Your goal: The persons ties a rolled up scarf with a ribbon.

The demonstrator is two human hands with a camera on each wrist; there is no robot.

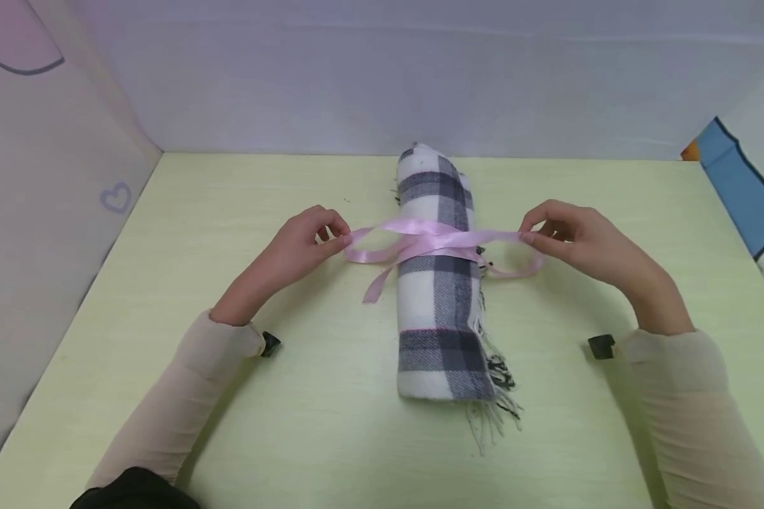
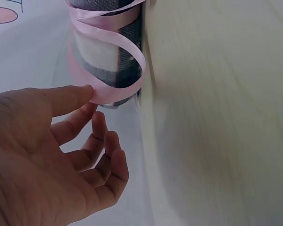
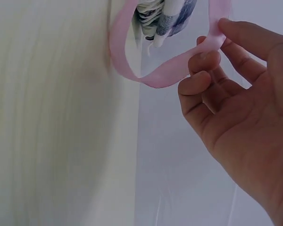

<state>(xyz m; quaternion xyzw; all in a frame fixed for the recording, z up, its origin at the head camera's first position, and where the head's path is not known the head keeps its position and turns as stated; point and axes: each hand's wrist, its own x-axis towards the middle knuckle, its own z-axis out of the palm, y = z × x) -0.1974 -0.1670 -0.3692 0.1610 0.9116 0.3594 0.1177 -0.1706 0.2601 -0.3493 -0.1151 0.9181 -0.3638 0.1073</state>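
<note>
A rolled plaid scarf (image 1: 436, 304), black, grey and white with fringe at its right side, lies lengthwise on the table. Around its middle runs a pink ribbon (image 1: 439, 242), crossed on top. My left hand (image 1: 299, 244) pinches a loop of the ribbon left of the scarf, between thumb and index finger; the left wrist view shows this ribbon loop (image 2: 111, 94) at the fingertips. To the right, my right hand (image 1: 579, 237) pinches the ribbon too, and in the right wrist view a ribbon loop (image 3: 155, 77) hangs below the fingers. One ribbon tail (image 1: 375, 288) dangles at the scarf's left.
The pale yellow-green table (image 1: 318, 438) reaches back to a white cloth wall (image 1: 420, 85). A printed panel (image 1: 38, 212) stands along the left edge, and another with a blue patch (image 1: 738, 184) along the right.
</note>
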